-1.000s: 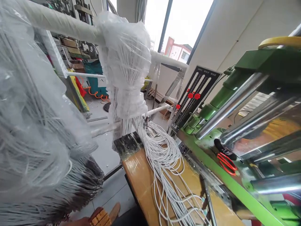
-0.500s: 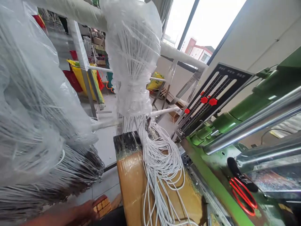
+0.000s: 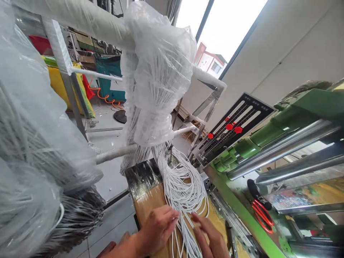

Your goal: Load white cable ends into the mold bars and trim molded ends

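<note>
Cords (image 3: pixel 182 179), white, hang from a plastic-wrapped bundle (image 3: pixel 158 79) on the rack and trail across the table (image 3: pixel 146 200). We judge loose loops could tangle or snag if one strand is pulled sideways. We see our left hand (image 3: pixel 158 225) with its grip pinching strands, our right hand (image 3: pixel 211 238) resting flat beside, fingers apart.

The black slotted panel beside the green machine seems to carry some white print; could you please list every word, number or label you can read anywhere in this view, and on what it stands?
Nothing can be read for certain.
Black slotted panel: small white marks along its top edge and fine scale marks beside the slots, too small and blurred to read.
White cords, plastic wrap, green machine: no print visible.
</note>
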